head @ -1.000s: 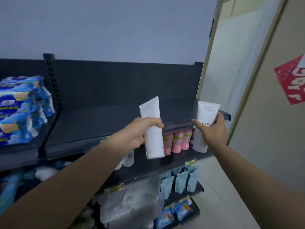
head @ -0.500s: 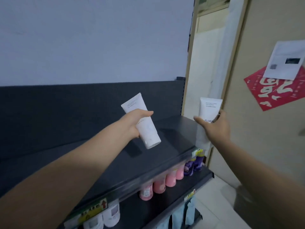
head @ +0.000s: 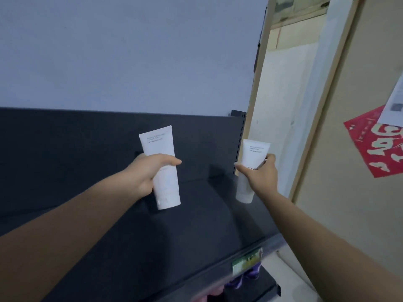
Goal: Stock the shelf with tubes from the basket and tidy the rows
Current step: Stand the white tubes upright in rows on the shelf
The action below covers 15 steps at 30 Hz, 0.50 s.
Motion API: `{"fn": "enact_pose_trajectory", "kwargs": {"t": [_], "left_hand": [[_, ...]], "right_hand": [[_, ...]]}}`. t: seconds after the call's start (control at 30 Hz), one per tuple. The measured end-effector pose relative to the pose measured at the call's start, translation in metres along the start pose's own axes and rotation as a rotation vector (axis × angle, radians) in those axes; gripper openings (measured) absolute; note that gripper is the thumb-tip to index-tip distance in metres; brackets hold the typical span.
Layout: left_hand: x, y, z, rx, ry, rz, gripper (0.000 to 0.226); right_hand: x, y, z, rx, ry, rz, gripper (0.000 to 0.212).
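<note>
White plastic marks both task items: two squeeze tubes, each held crimp-end up and cap down over the dark grey shelf [head: 174, 236].

The left hand [head: 150, 173] grips the left tube [head: 160, 144] round its middle. The thumb lies across the front and the other fingers curl behind it, out of sight. This tube leans slightly and hangs over the middle of the shelf, its cap low above the board. Whether the cap touches the board cannot be told.

The right hand [head: 259, 175] holds the right tube [head: 255, 151] pinched between the thumb on one side and the fingers wrapped round the other. It stands at the right end of the shelf, near the back corner, just in front of the slotted upright post [head: 238, 127]. Its lower end is blurred, so contact with the shelf is unclear. The two tubes are well apart.

Behind the shelf rises a dark back panel [head: 65, 149], with a pale blue-grey wall [head: 130, 51] above it. On the shelf's front edge sits a green price label [head: 247, 261], and purple bottles [head: 250, 273] show just below that edge. To the right of the shelf, a red poster [head: 377, 144] and a sheet of paper [head: 394, 105] are stuck on a beige surface.
</note>
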<state>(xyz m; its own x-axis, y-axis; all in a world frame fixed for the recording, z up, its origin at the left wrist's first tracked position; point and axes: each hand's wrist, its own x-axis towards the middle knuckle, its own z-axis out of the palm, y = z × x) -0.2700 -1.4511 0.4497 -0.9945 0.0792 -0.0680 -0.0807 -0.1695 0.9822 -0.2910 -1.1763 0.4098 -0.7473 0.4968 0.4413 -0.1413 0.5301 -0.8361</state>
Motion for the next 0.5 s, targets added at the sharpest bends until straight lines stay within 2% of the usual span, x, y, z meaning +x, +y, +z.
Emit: {"fn": "enact_pose_trajectory", "kwargs": {"t": [0.17,0.33,0.5], "left_hand": [[0.042,-0.001,0.039,0.136,0.084,0.078,0.037],[0.065,-0.005,0.063,0.174,0.155,0.093,0.052],[0.070,-0.010,0.073,0.222,0.190,0.131,0.035]], "right_hand": [[0.075,0.020,0.030,0.039,-0.159,-0.082,0.071],[0.130,0.021,0.057,-0.053,-0.171,-0.130,0.069],[0.145,0.032,0.075,-0.163,-0.228,-0.169,0.068]]}}
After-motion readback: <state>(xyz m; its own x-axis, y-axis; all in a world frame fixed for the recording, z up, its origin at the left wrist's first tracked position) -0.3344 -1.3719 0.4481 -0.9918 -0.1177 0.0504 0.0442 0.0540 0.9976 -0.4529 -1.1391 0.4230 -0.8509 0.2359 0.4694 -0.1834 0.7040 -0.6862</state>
